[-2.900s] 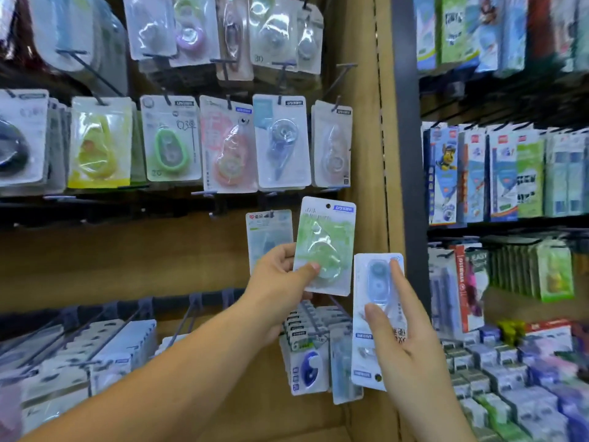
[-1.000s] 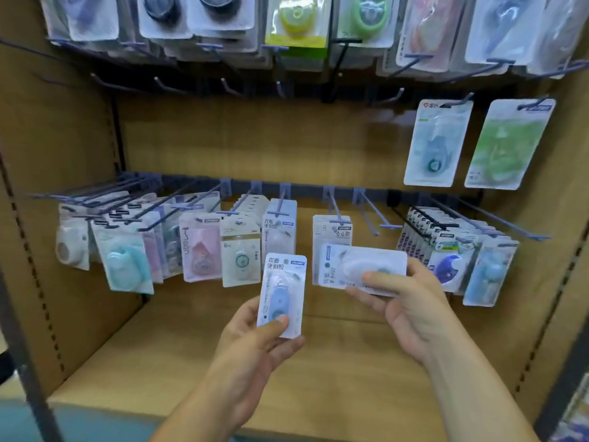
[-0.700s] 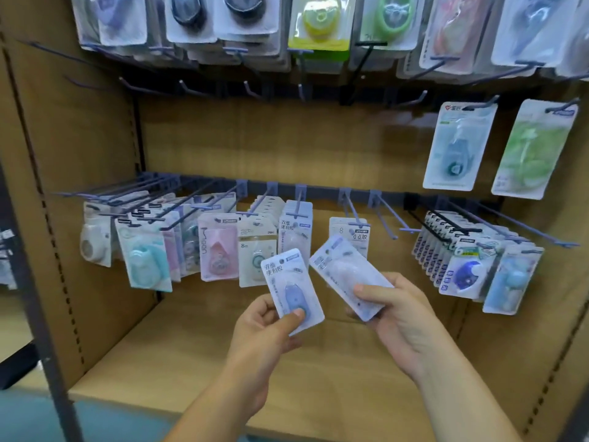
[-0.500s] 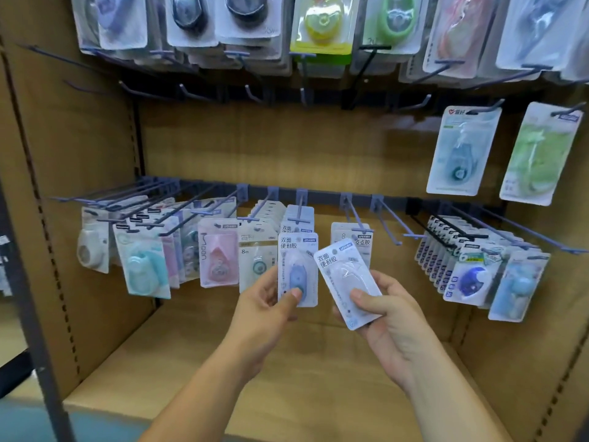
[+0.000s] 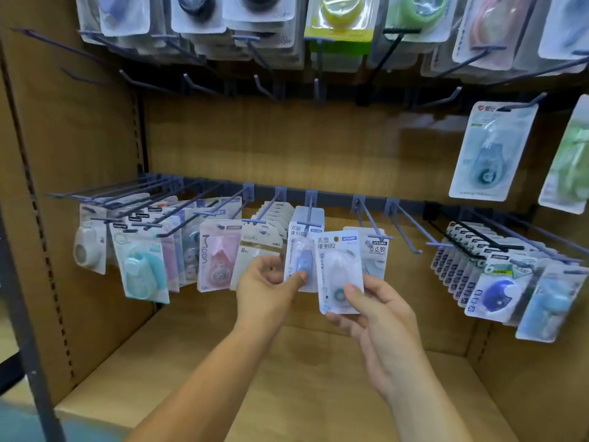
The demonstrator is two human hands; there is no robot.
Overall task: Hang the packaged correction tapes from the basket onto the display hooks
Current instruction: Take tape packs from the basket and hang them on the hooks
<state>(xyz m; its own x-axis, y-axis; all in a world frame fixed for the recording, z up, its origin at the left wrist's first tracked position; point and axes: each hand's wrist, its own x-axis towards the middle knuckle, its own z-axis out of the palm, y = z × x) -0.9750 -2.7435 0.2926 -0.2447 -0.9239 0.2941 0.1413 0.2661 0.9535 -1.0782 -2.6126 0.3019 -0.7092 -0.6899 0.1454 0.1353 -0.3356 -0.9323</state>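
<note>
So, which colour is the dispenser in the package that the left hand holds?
Blue. The head view shows the dispenser best.

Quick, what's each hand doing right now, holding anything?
Left hand: pinching the blue correction tape pack.
Right hand: holding the white correction tape pack.

One bare hook point(image 5: 407, 229) right of centre juts out free, open air around it. Left packs point(image 5: 140, 266) and right packs point(image 5: 490, 282) crowd both sides. Wide room over the near shelf floor point(image 5: 302, 393); upper packs point(image 5: 338, 14) overhang far above.
</note>
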